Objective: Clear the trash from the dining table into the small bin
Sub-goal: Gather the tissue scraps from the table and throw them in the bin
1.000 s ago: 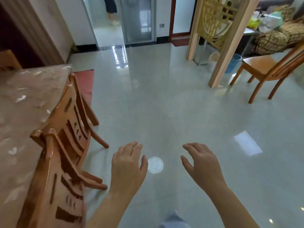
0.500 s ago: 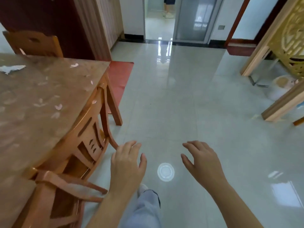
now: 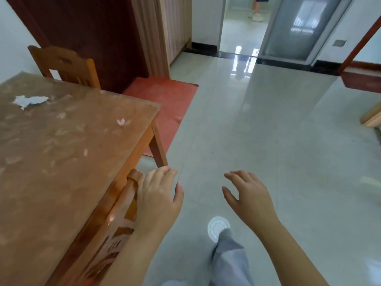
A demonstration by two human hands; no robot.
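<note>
The brown dining table (image 3: 68, 166) fills the left of the head view. A crumpled white scrap of paper (image 3: 29, 100) lies near its far left part. A small pale scrap (image 3: 121, 122) lies closer to the table's right edge. My left hand (image 3: 157, 200) hovers with relaxed fingers just beside the table's right edge, over a tucked-in chair, holding nothing. My right hand (image 3: 248, 197) hangs over the floor, fingers loosely spread and empty. No bin is in view.
A wooden chair (image 3: 115, 228) is pushed in at the table's right side, another chair (image 3: 66, 67) stands at the far end. A red mat (image 3: 165, 104) lies past the table. Shiny tiled floor (image 3: 268, 141) stretches to a doorway where a person's legs (image 3: 256, 9) show.
The view has swung left and come closer to the table, so more of its top and the white scrap show. Both hands stay empty, the left now beside the table edge.
</note>
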